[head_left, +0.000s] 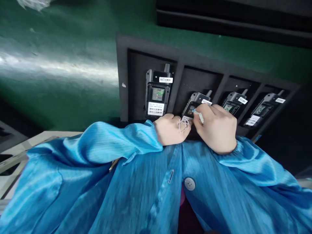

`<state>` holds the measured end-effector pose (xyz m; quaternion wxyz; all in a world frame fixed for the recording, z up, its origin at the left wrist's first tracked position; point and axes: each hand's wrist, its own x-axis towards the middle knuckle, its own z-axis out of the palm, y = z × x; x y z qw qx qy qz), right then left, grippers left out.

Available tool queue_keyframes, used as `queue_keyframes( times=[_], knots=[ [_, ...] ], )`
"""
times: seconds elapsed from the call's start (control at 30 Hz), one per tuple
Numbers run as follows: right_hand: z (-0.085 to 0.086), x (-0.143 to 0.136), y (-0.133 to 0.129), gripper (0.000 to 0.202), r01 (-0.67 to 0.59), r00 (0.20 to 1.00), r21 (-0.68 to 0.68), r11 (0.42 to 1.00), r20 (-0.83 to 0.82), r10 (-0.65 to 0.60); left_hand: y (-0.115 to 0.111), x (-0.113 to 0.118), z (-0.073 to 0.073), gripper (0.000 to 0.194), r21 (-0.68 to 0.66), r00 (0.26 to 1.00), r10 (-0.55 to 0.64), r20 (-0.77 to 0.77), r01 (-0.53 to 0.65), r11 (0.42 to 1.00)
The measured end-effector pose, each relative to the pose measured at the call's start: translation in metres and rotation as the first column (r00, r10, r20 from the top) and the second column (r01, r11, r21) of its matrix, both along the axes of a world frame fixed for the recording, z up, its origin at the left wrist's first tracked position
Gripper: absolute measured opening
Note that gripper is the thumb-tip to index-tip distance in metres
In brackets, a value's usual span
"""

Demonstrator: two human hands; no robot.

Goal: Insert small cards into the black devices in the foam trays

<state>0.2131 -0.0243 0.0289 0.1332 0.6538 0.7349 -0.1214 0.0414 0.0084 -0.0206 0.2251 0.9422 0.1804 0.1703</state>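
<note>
My left hand (172, 129) is closed at the lower end of the second handheld radio (194, 103), with its fingers curled. Loops of thin white cord (184, 124) lie over those fingers; what is under them is hidden. From the right, my right hand (215, 128) reaches over the same radio in a closed pinch. A small pale strip (201, 116) with a blue end sticks out of this pinch, just above the radio's back. The radio lies back up, tilted, with a white label near its antenna, partly covered by my hands.
The black foam tray (180, 63) has several compartments. Another radio (158, 94) lies at left, its green board showing; two more (235, 102) (264, 109) lie at right. A black case (231, 19) stands behind on the green table (73, 39). Clear plastic (35, 4) sits at top left.
</note>
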Motion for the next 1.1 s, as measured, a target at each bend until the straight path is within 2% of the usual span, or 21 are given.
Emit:
queue_keyframes(
  times=[0.27,0.37,0.47,0.57,0.7,0.8,0.93,1.0,1.1],
  knots=[
    [0.001,-0.007,0.004,0.006,-0.017,0.997,0.026,1.0,0.07,0.015,-0.002,0.001,0.001,0.023,-0.06,0.993,-0.085,-0.082,0.08,0.995],
    [0.002,-0.008,0.005,0.006,-0.024,0.995,-0.004,1.0,0.098,0.025,-0.003,0.002,0.001,0.024,-0.067,0.991,-0.092,-0.101,0.085,0.994],
    [0.001,-0.01,0.005,0.005,-0.03,0.995,0.021,0.999,0.092,0.028,-0.003,0.002,0.002,0.024,-0.051,0.994,-0.081,-0.077,0.077,0.996],
    [0.004,-0.008,0.003,0.004,-0.003,0.996,0.01,1.0,0.091,0.002,-0.004,0.002,0.002,0.022,-0.011,0.996,-0.056,-0.07,0.056,0.998],
    [0.021,0.01,-0.002,0.003,0.111,0.994,0.042,0.993,0.012,-0.112,-0.008,0.001,0.0,0.028,0.015,0.998,-0.039,-0.053,0.04,0.999],
    [0.036,0.036,-0.009,0.012,0.329,0.937,0.141,0.934,-0.169,-0.305,-0.008,0.001,0.001,0.026,0.083,1.0,-0.012,-0.006,0.012,0.996],
    [0.044,0.074,-0.028,0.017,0.606,0.776,0.195,0.771,-0.357,-0.519,-0.005,0.003,0.009,0.025,0.137,0.999,-0.006,-0.044,0.012,0.991],
    [0.041,0.089,-0.04,0.018,0.662,0.73,0.202,0.722,-0.392,-0.56,-0.002,0.007,0.016,0.029,0.113,0.995,-0.033,-0.091,0.044,0.993],
    [0.032,0.102,-0.053,0.017,0.683,0.711,0.206,0.701,-0.407,-0.573,-0.001,0.023,0.026,0.034,0.09,0.994,-0.068,-0.089,0.076,0.993]
  ],
)
